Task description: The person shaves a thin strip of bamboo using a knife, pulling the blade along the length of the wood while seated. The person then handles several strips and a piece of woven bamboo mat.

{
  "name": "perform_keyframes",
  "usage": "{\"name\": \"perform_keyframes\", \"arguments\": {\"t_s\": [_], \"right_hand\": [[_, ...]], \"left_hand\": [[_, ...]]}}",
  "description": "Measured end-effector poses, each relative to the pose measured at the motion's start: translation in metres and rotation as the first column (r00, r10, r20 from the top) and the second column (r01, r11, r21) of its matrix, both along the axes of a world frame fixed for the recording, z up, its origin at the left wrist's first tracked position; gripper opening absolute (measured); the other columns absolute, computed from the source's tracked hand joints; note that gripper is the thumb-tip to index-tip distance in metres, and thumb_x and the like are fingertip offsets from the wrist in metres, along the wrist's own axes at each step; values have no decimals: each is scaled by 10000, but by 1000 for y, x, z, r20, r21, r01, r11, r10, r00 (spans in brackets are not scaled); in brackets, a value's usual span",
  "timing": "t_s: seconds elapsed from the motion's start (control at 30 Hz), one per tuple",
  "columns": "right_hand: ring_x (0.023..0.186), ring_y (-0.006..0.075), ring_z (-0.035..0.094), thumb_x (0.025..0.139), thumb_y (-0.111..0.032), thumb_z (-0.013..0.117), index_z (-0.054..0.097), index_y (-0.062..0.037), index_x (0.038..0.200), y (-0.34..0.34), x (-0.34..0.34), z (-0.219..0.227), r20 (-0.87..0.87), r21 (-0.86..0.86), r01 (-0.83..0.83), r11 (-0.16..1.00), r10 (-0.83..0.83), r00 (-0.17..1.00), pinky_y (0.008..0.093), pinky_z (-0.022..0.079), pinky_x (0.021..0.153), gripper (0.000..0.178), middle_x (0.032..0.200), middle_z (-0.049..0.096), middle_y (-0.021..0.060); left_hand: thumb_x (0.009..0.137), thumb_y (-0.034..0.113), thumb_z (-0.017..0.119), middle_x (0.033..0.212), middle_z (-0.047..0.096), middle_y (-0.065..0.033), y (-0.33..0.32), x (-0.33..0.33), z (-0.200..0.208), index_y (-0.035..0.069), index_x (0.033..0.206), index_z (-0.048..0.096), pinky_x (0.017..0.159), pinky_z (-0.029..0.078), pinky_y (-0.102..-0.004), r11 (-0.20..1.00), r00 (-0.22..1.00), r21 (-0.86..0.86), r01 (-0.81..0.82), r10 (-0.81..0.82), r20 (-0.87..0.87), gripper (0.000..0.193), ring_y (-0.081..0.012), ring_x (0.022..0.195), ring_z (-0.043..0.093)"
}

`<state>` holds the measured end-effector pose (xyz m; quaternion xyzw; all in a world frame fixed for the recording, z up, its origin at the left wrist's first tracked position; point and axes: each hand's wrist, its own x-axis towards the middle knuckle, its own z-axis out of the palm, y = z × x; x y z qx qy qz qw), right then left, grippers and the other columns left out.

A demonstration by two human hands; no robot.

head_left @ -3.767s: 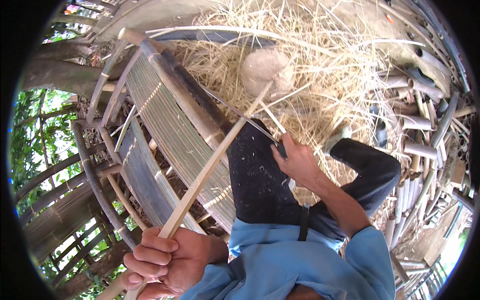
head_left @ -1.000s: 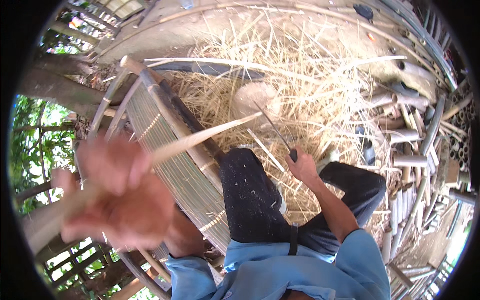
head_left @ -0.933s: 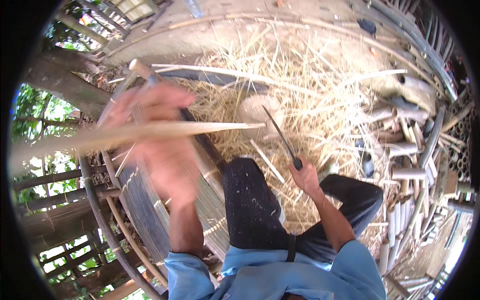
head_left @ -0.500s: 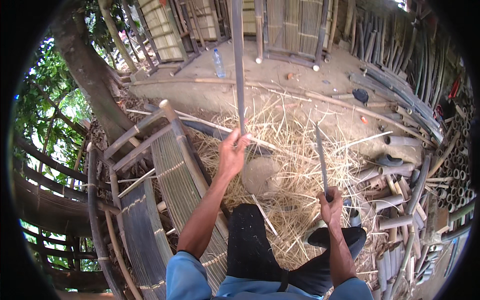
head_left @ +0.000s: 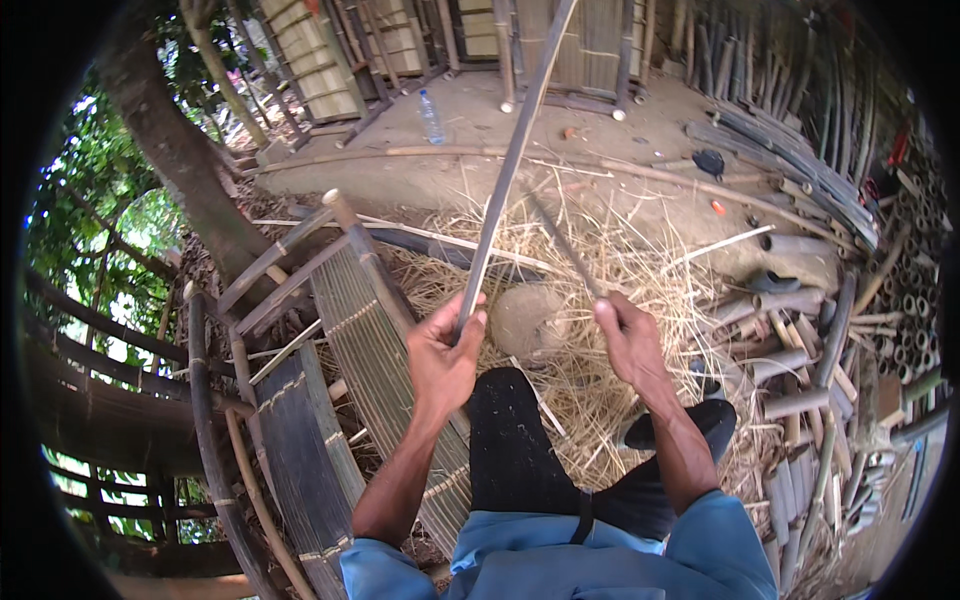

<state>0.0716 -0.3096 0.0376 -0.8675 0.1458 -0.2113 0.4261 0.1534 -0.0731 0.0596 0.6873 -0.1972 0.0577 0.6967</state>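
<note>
A long, dark bamboo strip (head_left: 512,165) rises from my left hand (head_left: 445,355), tilted up and to the right, past the top edge of the view. My left fingers and thumb are closed round its lower end. My right hand (head_left: 632,342) grips the handle of a long, narrow-bladed knife (head_left: 566,243); the fist hides most of the handle. The blade points up and left, its tip close to the strip, and I cannot tell whether they touch. Between the two hands, lower down, stands a round chopping stump (head_left: 525,318) amid pale bamboo shavings (head_left: 590,370).
Left of my legs stands a slatted bamboo bench (head_left: 375,320). A tree trunk (head_left: 165,150) rises behind it. Cut bamboo pieces (head_left: 795,365) lie at the right, near stacked bamboo tubes (head_left: 910,300). A plastic bottle (head_left: 431,118) stands farther off, before bamboo panels (head_left: 590,50).
The bamboo strip has swung from nearly upright to a rightward tilt, my left hand lower. My right hand has moved up and left, bringing the knife blade toward the strip.
</note>
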Motion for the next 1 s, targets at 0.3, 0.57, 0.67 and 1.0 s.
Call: {"name": "perform_keyframes", "arguments": {"t_s": [0.3,0.57,0.67,1.0], "right_hand": [[531,338,663,899,-656,605,642,-45,844,17,-26,-7,-28,-499,-214,840,231,973,457,517,510,615,573,623,165],[518,347,652,890,-686,597,679,-44,768,15,-29,-23,-3,-407,-136,903,148,989,447,506,490,658,561,613,158],[488,355,616,880,-677,618,654,-26,779,7,-29,-21,-76,-390,-83,917,58,995,459,497,500,659,530,577,150],[456,244,584,929,-761,450,728,-63,896,-68,14,-19,-271,-438,-100,893,-25,962,436,482,451,752,541,585,92]], "left_hand": [[969,49,649,706,568,64,-23,-60,-32,-36,1047,711,490,315,-198,977,912,-77,200,-214,-350,131,4,578,436],[982,78,650,691,512,85,-8,-74,-41,-2,1160,685,471,299,-196,974,854,-50,222,-219,-471,197,5,549,404],[979,71,651,689,501,84,-6,-81,-29,18,1193,671,469,300,-199,966,811,6,258,-213,-545,221,0,541,407],[948,76,683,654,507,72,44,-116,-52,6,1217,666,464,299,-213,946,805,145,291,-160,-572,278,-12,530,430]]}}
